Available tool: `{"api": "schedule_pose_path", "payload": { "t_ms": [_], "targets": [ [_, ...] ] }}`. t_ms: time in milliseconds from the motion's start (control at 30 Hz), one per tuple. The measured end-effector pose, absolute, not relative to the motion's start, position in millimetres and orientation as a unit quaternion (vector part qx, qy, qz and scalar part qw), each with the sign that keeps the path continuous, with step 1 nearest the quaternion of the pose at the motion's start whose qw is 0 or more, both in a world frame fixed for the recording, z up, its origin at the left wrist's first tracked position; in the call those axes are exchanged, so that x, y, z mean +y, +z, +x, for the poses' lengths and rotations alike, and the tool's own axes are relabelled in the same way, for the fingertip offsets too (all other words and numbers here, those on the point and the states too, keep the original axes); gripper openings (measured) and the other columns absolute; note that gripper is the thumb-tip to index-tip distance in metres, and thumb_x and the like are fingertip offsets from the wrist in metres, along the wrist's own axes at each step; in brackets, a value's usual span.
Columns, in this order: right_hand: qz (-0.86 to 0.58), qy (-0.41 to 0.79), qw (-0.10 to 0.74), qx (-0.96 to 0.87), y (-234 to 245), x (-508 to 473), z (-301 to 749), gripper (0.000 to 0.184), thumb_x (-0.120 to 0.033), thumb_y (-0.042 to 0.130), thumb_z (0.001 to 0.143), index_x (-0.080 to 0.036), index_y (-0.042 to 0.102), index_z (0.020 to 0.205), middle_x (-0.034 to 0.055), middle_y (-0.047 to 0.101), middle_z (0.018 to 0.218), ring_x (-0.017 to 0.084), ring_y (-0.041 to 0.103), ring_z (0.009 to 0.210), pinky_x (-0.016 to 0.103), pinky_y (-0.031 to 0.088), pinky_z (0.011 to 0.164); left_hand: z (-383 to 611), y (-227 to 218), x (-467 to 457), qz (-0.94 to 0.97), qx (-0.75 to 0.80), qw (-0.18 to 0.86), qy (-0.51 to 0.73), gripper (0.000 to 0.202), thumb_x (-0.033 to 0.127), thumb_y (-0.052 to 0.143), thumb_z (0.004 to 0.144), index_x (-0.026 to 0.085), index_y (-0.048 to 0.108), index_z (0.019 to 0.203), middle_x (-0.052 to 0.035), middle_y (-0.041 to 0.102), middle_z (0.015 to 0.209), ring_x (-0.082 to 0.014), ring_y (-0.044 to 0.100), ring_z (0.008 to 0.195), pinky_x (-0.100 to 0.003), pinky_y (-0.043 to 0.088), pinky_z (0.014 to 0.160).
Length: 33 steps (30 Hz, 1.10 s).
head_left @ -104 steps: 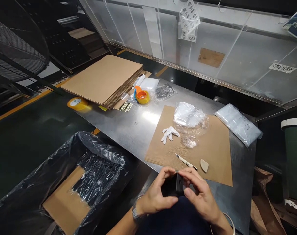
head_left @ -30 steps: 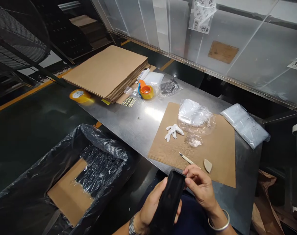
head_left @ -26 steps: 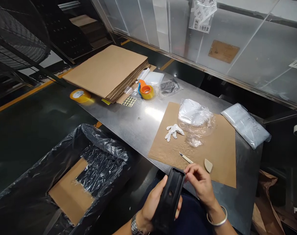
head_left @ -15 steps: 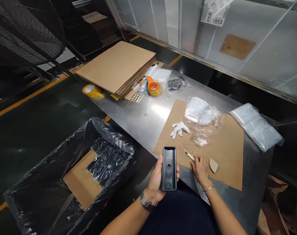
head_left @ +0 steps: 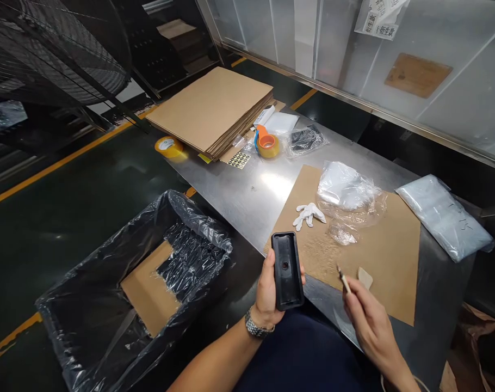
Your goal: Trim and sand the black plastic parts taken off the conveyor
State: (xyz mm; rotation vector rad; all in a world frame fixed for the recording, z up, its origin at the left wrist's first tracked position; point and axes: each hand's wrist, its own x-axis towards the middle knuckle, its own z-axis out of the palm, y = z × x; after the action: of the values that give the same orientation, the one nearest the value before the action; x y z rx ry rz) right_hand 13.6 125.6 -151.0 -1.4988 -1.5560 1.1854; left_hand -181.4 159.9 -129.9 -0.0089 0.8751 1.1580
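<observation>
A black rectangular tray-like part (head_left: 287, 286) with a hollow inside and a small hole in its middle is held up by my left hand (head_left: 267, 296), fingers wrapped round its sides. My right hand (head_left: 370, 316) grips a craft knife (head_left: 344, 280) with a pale handle, its tip pointing up and left, above the near edge of the cardboard sheet (head_left: 398, 272). Just beyond that hand lies a beige rounded block (head_left: 365, 277). A white glove (head_left: 308, 215) and a crumpled clear plastic wrapper (head_left: 342, 233) rest on the cardboard.
A stack of flat cardboard (head_left: 215, 109) stands at the far end of the metal table (head_left: 239, 196). Near it are an orange tape dispenser (head_left: 267, 142) and a tape roll (head_left: 168, 146). A bin lined with black plastic (head_left: 88, 305) is at left. A plastic-wrapped packet (head_left: 445, 218) lies at right.
My right hand has lifted the knife off the cardboard and brought it nearer to me. The black part has tilted slightly in my left hand. The whole view has shifted a little.
</observation>
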Motion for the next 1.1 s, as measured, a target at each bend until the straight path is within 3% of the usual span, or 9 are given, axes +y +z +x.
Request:
{"api": "schedule_pose_path", "payload": {
  "t_ms": [133, 233, 400, 600, 1100],
  "targets": [
    [-0.498, 0.506, 0.233, -0.665, -113, 105, -5, 0.026, -0.023, 0.038, 0.089, -0.027, 0.046, 0.113, 0.0006, 0.056, 0.075, 0.013, 0.054, 0.059, 0.023, 0.042, 0.056, -179, -128, 160, -0.002, 0.406, 0.746, 0.527, 0.051, 0.059, 0.043, 0.076, 0.011, 0.061, 0.078, -0.0047, 0.062, 0.062, -0.012, 0.055, 0.051, -0.023, 0.043, 0.051],
    [-0.493, 0.586, 0.171, -0.62, -103, 102, -16, 0.017, -0.032, 0.033, 0.091, -0.025, 0.049, 0.094, -0.0018, 0.053, 0.063, 0.012, 0.053, 0.053, 0.022, 0.04, 0.05, -179, -128, 160, 0.022, 0.429, 0.723, 0.541, 0.051, 0.059, 0.043, 0.076, 0.011, 0.06, 0.074, -0.0051, 0.062, 0.062, -0.0123, 0.055, 0.051, -0.023, 0.044, 0.051],
    [-0.475, 0.692, 0.048, -0.542, -85, 112, -32, 0.036, -0.048, 0.025, 0.09, -0.022, 0.044, 0.076, -0.0053, 0.047, 0.047, 0.009, 0.047, 0.042, 0.02, 0.038, 0.048, -180, -130, 160, 0.063, 0.461, 0.681, 0.566, 0.051, 0.059, 0.043, 0.076, 0.011, 0.059, 0.071, -0.0055, 0.061, 0.061, -0.0133, 0.055, 0.05, -0.024, 0.043, 0.048],
    [-0.464, 0.722, 0.05, -0.511, -89, 113, -44, 0.043, -0.056, 0.024, 0.087, -0.019, 0.048, 0.084, -0.0096, 0.034, 0.037, 0.006, 0.034, 0.032, 0.017, 0.025, 0.037, -181, -134, 159, 0.068, 0.467, 0.661, 0.583, 0.05, 0.058, 0.042, 0.077, 0.011, 0.059, 0.074, -0.0053, 0.062, 0.063, -0.0137, 0.056, 0.052, -0.023, 0.042, 0.046],
    [-0.465, 0.721, 0.05, -0.511, -96, 108, -47, 0.038, -0.051, 0.026, 0.089, -0.019, 0.047, 0.081, -0.0104, 0.03, 0.037, 0.006, 0.035, 0.032, 0.015, 0.023, 0.034, -183, -134, 155, 0.087, 0.465, 0.656, 0.588, 0.052, 0.058, 0.038, 0.079, 0.01, 0.059, 0.071, -0.0059, 0.06, 0.064, -0.0134, 0.054, 0.054, -0.024, 0.04, 0.048]
  ]
}}
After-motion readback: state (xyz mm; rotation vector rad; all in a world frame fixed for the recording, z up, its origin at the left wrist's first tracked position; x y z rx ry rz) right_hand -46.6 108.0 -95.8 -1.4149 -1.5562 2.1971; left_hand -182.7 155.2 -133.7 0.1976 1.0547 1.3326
